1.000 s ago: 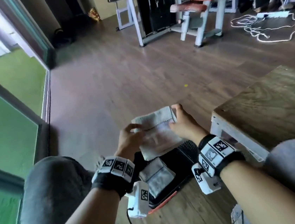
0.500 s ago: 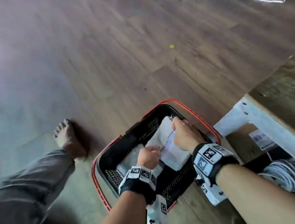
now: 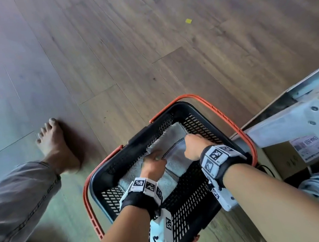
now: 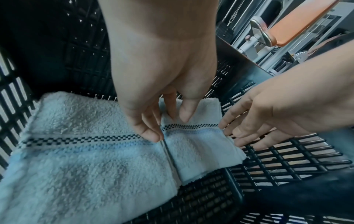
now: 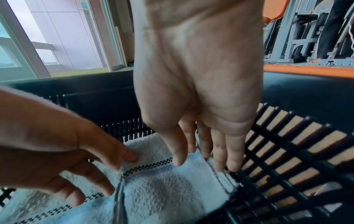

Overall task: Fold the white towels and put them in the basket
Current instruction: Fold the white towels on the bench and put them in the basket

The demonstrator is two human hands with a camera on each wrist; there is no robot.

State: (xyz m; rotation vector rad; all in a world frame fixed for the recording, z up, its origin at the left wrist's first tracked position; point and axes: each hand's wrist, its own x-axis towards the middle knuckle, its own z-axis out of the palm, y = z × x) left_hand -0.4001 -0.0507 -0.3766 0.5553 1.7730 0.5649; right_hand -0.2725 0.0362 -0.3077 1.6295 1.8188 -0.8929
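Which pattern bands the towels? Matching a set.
A dark checkered stripe on the white towels; clearest in the left wrist view.

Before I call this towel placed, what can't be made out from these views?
- Basket floor under the two folded white checker-striped towels: covered by the terry in every view.
- Left hand fingertips: head view shows only its back; the left wrist view shows them at the smaller towel's edge.
- Near end of the black mesh basket with orange handles: behind both forearms, head view.
- More unfolded towels: none in frame.
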